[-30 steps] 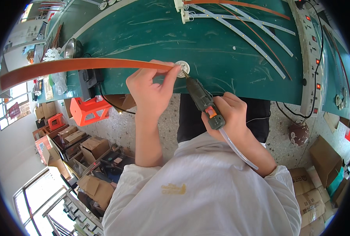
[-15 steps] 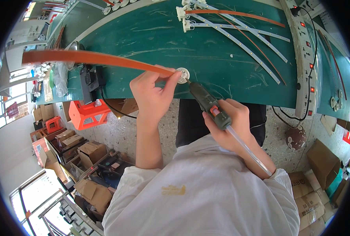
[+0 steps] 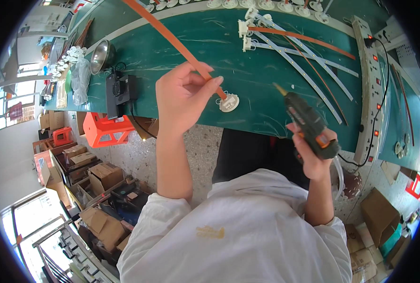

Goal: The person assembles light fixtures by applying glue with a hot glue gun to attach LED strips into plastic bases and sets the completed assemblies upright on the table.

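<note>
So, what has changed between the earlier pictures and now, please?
The right hand drew the glue gun rightward, away from the white round base. The orange strip swung from pointing left to pointing up-left. Nothing was let go; the left hand still pinches the strip.

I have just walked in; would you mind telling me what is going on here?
The person's left hand pinches a long, flat orange-brown strip whose lower end meets a round white disc near the front edge of the green worktable. The right hand holds a dark green glue gun, its tip clear of the disc.
</note>
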